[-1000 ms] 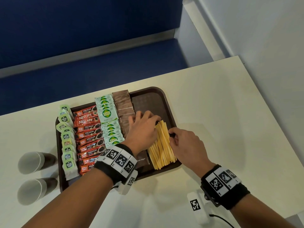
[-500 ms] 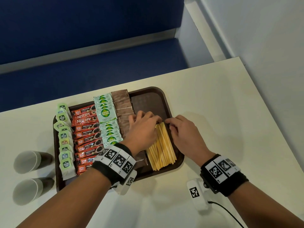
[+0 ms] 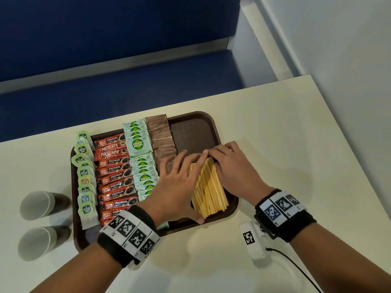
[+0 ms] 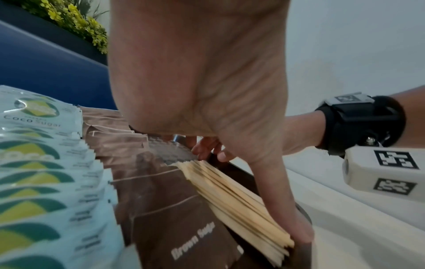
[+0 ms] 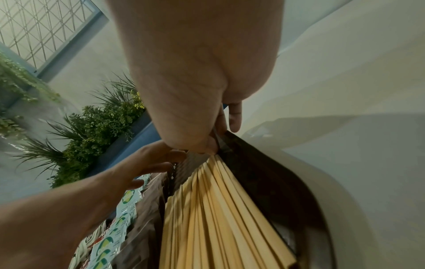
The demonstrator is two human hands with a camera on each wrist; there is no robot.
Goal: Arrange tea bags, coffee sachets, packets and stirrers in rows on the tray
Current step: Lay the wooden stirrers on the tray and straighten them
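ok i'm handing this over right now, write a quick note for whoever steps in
Left hand: open, fingers spread flat on the stirrers, thumb against their near ends.
Right hand: fingers curled at the stirrers' far ends and right side; a pinch cannot be told.
On the tray, left to right: tea bags, coffee sachets, coco sugar packets, brown sugar packets, then the stirrers.
Done: four rows laid out.
Left: the stirrers lie fanned and slanted at the near right; square them into a row. Bare tray remains beyond them.
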